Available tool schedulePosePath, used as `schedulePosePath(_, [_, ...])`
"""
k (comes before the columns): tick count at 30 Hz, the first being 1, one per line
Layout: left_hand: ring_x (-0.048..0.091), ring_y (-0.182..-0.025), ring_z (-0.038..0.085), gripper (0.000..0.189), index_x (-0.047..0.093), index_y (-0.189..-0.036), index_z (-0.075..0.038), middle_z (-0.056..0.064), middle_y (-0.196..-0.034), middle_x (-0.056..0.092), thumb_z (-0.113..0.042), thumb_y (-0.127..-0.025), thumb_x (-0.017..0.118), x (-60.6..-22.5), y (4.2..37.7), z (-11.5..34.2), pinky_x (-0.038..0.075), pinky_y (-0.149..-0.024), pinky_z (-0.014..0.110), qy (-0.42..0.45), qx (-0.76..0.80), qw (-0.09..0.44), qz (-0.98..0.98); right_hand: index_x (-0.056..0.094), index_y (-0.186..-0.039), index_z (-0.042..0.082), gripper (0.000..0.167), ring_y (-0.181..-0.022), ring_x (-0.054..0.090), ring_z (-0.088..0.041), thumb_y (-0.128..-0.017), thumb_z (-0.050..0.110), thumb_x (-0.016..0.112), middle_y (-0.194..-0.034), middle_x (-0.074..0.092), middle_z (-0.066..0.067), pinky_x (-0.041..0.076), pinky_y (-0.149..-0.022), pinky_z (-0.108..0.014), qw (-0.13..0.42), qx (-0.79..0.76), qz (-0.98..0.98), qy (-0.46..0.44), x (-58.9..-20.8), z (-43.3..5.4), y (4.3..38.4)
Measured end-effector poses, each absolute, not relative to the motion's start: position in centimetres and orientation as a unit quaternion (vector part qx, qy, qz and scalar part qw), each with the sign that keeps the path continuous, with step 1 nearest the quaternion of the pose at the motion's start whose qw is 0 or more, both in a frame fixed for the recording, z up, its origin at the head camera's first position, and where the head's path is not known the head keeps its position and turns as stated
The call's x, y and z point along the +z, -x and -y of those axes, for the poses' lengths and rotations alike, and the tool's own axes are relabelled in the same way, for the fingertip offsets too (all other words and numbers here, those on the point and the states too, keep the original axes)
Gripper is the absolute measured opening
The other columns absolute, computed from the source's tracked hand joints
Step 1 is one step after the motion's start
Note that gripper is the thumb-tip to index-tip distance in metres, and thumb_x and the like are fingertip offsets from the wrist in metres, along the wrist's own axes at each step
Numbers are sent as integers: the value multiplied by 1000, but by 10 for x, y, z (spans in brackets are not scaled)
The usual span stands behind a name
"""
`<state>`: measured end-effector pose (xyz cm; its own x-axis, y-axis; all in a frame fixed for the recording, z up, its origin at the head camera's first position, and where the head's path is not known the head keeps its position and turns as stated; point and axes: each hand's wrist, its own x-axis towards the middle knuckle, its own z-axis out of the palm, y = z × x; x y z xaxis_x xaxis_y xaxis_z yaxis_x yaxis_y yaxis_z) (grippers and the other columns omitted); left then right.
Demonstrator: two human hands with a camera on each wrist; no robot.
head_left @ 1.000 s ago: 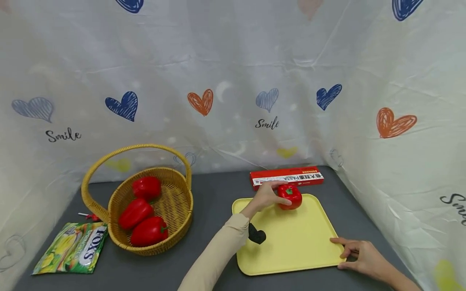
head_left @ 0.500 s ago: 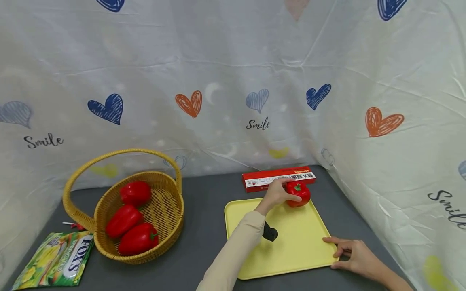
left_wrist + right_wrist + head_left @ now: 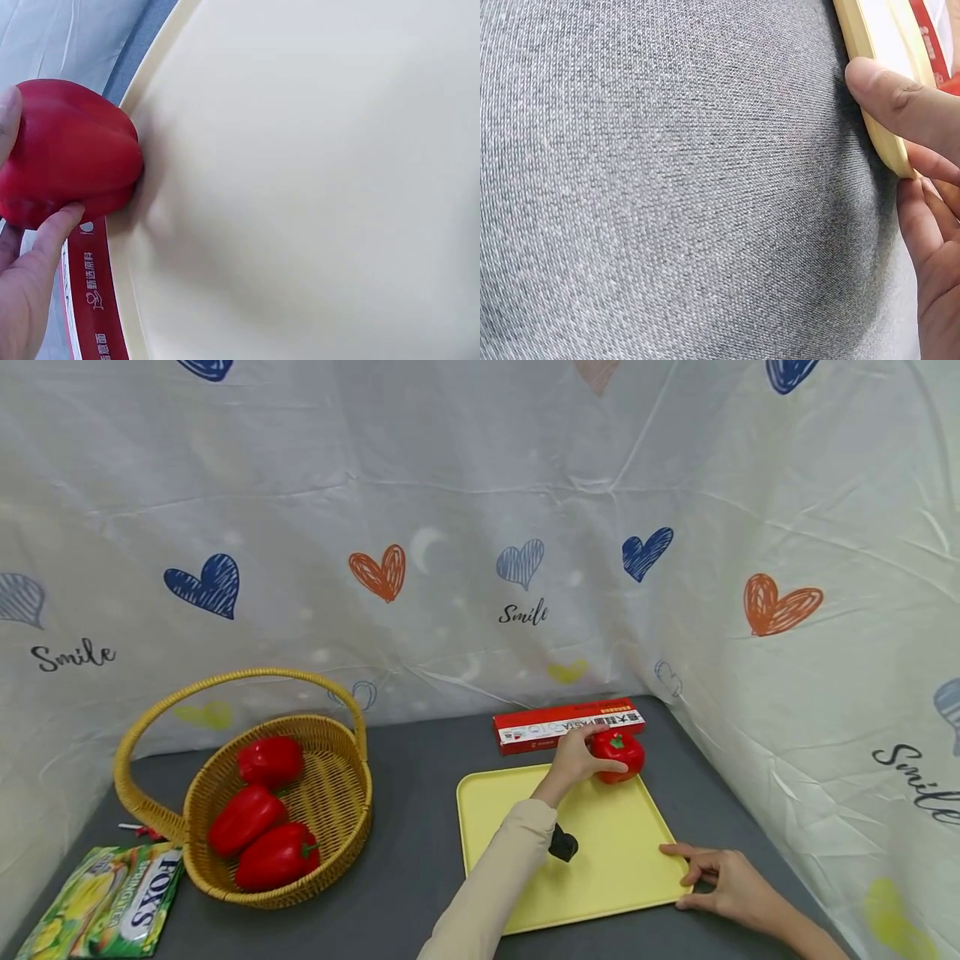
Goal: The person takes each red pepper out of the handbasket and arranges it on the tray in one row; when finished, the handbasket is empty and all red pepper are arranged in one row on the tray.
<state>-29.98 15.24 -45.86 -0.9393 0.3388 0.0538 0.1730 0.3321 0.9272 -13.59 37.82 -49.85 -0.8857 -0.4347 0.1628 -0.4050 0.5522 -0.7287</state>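
Observation:
My left hand (image 3: 574,763) grips a red bell pepper (image 3: 622,758) with a green stem, at the far right corner of the yellow tray (image 3: 622,868). The left wrist view shows the fingers spread around the pepper (image 3: 71,154), which sits at the tray's rim; its contact with the tray is hard to make out. At the tray's near right corner, my right hand (image 3: 723,885) pinches the edge. Its thumb (image 3: 885,90) presses the rim in the right wrist view, with curled fingers around the corner.
A wicker basket (image 3: 348,802) with a tall handle, on the left, holds 3 more red bell peppers (image 3: 246,818). Beside it lie a green FOXS packet (image 3: 105,902) and a small red-wrapped lollipop (image 3: 147,832). A red pasta box (image 3: 536,731) lies behind the tray. Patterned cloth surrounds the grey table.
The left hand has moved the pepper a little to the right, toward the tray's far right corner. The right hand stays at the near corner. The head view has shifted slightly right.

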Motion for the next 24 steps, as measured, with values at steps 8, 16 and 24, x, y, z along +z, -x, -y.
schedulePosePath(8, [55,-111,17,64,62,-129,-13,4,-127,60,-18,-70,87,-458,302,-150,51,-84,23,-187,549,91,-810,64,-73,17,21,-114,47,11,-72,23,84,-118,64,-20,52,-74,-13,17,-421,-875,240,-498,-377,135])
schedulePosePath(16, [55,-112,18,61,64,-126,-14,3,-125,61,-21,-70,87,-460,296,-156,52,-85,24,-169,539,71,-822,65,-75,15,19,-116,46,10,-71,16,84,-120,64,-17,51,-75,-12,14,-438,-862,255,-499,-378,134])
schedulePosePath(24, [54,-116,20,72,57,-135,-13,3,-129,59,-19,-70,87,-458,296,-156,50,-91,25,-168,536,83,-823,64,-73,16,21,-113,48,10,-71,21,84,-119,65,-17,51,-76,-12,17,-425,-873,239,-498,-378,134])
